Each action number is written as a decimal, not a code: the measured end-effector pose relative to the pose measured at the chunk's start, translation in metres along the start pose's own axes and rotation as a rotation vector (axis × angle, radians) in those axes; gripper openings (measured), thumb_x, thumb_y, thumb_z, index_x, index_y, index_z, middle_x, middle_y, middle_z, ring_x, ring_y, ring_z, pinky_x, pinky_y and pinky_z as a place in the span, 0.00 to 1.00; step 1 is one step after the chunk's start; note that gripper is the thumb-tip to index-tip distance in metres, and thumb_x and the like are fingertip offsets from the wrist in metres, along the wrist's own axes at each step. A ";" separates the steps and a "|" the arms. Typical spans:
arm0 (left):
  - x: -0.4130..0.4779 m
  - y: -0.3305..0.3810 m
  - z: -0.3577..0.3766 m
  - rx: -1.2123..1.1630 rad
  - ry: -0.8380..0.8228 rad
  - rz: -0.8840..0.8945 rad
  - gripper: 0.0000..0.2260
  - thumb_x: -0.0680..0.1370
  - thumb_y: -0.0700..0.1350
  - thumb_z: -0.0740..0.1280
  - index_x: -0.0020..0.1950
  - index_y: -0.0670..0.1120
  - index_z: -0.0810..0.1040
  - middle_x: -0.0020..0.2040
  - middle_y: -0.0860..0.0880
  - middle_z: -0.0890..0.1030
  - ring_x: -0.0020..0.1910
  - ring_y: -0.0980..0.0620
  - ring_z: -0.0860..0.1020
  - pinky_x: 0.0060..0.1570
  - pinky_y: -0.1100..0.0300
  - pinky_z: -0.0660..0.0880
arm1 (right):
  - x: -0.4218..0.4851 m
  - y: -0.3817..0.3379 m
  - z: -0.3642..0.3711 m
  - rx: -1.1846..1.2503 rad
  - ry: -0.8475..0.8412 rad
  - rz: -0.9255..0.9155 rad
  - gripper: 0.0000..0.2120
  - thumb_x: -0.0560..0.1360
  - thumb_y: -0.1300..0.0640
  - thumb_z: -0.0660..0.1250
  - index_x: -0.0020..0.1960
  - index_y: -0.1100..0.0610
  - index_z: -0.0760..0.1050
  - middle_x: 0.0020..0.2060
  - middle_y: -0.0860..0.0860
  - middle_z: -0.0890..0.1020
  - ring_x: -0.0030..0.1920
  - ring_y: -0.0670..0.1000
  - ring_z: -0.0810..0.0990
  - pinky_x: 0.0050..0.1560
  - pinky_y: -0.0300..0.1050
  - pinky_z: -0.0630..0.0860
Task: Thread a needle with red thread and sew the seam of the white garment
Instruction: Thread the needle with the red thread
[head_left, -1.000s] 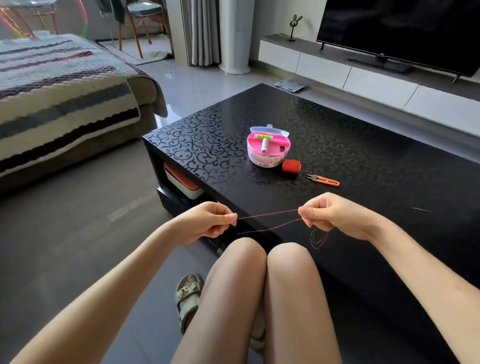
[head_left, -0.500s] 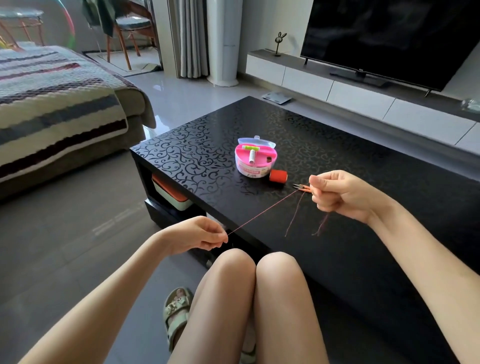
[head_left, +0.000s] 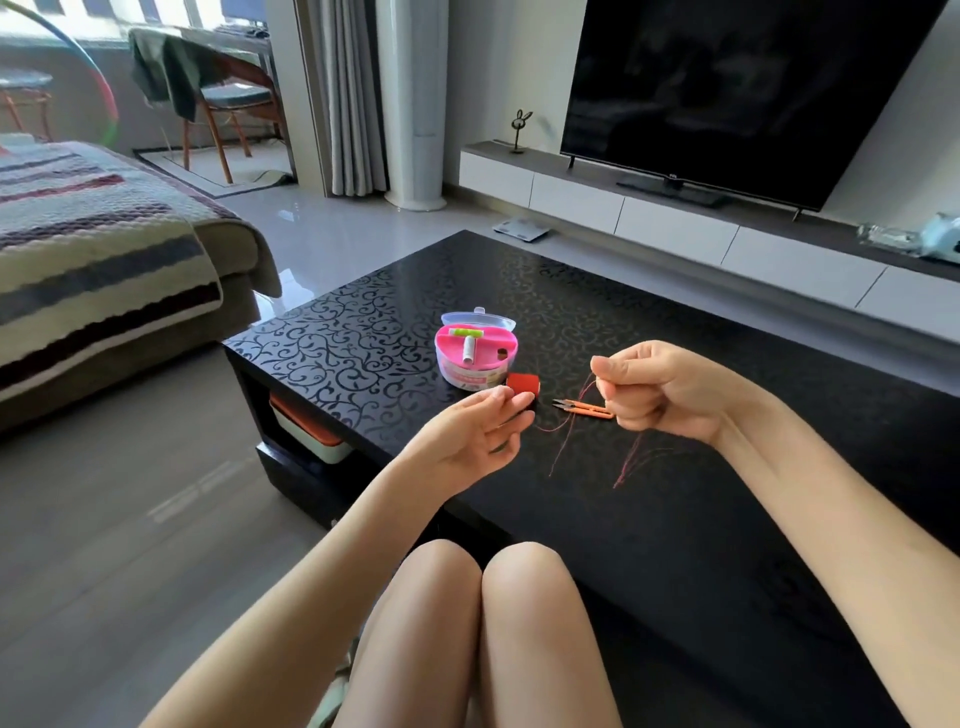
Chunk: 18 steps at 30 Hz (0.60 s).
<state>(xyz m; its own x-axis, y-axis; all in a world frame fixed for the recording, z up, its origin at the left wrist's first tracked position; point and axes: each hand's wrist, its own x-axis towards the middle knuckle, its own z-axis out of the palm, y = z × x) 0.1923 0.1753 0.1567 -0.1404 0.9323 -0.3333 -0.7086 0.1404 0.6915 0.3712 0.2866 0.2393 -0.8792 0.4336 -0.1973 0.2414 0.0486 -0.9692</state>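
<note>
Before your knees (head_left: 436, 577), listed from largest to smallest:

1. Black coffee table (head_left: 675, 519), glossy with a scroll pattern. It carries every sewing item below. A white tub with an orange lid (head_left: 306, 431) sits on its lower shelf.
2. Television (head_left: 727, 88), dark, standing on a low white cabinet (head_left: 675, 228) beyond the table.
3. Striped blanket (head_left: 93, 260), draped over the seat at your left.
4. Your right hand (head_left: 665, 395), raised above the table near its front edge. The fingers are curled, and thumb and forefinger pinch the red thread.
5. Your left hand (head_left: 467, 436), palm up over the table's near left part. The fingers are loosely spread and hold nothing you can make out. A loop of thread passes just beside the fingertips, and you cannot tell whether it touches them.
6. Pink round sewing box (head_left: 475, 358), lid open, on the table beyond your left hand.
7. Red spool (head_left: 522, 385), touching the box's right side.
8. Orange thread snips (head_left: 584, 409), lying flat between the spool and your right hand.
9. Red thread (head_left: 557, 457), hanging from your right hand in several loose strands whose ends trail down to the tabletop.
</note>
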 end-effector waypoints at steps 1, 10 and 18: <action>0.001 -0.001 0.002 0.045 -0.015 0.010 0.06 0.81 0.41 0.62 0.45 0.47 0.76 0.42 0.50 0.85 0.44 0.53 0.83 0.48 0.59 0.73 | -0.001 -0.001 0.000 0.013 -0.012 -0.001 0.19 0.74 0.51 0.65 0.25 0.52 0.75 0.19 0.45 0.59 0.23 0.46 0.54 0.26 0.39 0.53; 0.003 -0.008 0.020 0.322 -0.195 0.015 0.08 0.73 0.46 0.67 0.37 0.51 0.85 0.47 0.51 0.85 0.50 0.52 0.83 0.54 0.57 0.73 | -0.004 -0.013 -0.004 0.075 -0.061 -0.002 0.20 0.75 0.51 0.63 0.25 0.51 0.75 0.19 0.44 0.60 0.23 0.46 0.53 0.24 0.38 0.53; 0.005 -0.011 0.026 0.363 -0.298 0.015 0.08 0.72 0.46 0.67 0.37 0.50 0.85 0.45 0.49 0.85 0.47 0.53 0.83 0.55 0.56 0.74 | -0.004 -0.015 -0.013 0.148 -0.107 -0.029 0.20 0.60 0.41 0.79 0.29 0.55 0.74 0.18 0.43 0.62 0.21 0.43 0.58 0.21 0.34 0.58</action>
<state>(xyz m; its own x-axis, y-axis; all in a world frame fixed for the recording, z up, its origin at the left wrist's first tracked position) 0.2171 0.1869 0.1637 0.0939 0.9827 -0.1595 -0.4126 0.1842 0.8921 0.3758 0.2958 0.2567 -0.9255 0.3355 -0.1758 0.1593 -0.0763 -0.9843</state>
